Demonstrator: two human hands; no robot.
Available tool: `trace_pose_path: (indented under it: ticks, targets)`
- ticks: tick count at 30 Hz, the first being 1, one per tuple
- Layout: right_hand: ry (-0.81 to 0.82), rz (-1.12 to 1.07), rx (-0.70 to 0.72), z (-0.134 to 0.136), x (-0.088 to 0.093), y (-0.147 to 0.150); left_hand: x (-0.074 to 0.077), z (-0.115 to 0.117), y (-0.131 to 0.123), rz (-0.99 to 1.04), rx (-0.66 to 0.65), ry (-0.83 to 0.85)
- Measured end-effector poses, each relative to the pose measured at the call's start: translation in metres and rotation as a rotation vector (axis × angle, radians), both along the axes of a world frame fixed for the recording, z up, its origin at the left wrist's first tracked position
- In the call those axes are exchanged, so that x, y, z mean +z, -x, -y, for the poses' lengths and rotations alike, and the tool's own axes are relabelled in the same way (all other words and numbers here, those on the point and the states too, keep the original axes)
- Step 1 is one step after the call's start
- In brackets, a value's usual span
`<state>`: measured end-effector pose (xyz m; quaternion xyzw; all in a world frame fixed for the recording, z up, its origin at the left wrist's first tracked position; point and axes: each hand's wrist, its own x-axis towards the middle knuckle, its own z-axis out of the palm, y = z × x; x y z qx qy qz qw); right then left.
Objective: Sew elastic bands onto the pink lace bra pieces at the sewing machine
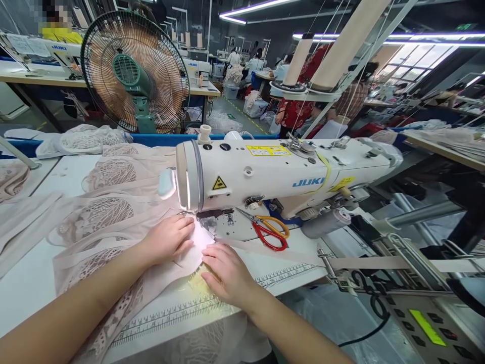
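Observation:
A white Juki sewing machine (pixel 273 174) stands across the table. Under its head lies a beige lace garment piece (pixel 189 255), lit brightly at the needle. My left hand (pixel 168 238) rests flat on that fabric just left of the needle, fingers together and pressing down. My right hand (pixel 227 270) lies on the fabric's near edge to the right, fingers stretched and flat. Neither hand grips anything. The needle itself is hidden behind the machine head.
Red and orange scissors (pixel 270 231) lie on the machine bed. Stacked lace pieces (pixel 108 202) cover the left of the table. A green fan (pixel 134 73) stands behind. Thread cones (pixel 343 43) rise at the right, a control panel (pixel 428 326) below. Other people work at far tables.

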<state>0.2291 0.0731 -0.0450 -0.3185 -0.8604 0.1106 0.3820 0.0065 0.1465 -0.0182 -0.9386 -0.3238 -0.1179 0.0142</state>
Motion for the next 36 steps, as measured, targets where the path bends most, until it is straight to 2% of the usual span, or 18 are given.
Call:
trace_pose_path:
  ticks: [8,17,30,36]
  targets:
    - [0.054,0.029,-0.003,0.0,-0.001,0.0,0.003,0.001,-0.001,-0.025,-0.011,0.013]
    - [0.009,-0.018,-0.004,0.0,0.0,-0.001,0.003,0.002,-0.001,-0.033,-0.002,0.003]
    - [0.039,0.013,-0.06,-0.001,-0.003,0.0,0.0,-0.006,0.004,-0.079,0.014,-0.037]
    - [0.111,0.128,-0.048,-0.002,-0.006,-0.002,0.011,-0.012,0.007,-0.061,-0.019,-0.1]
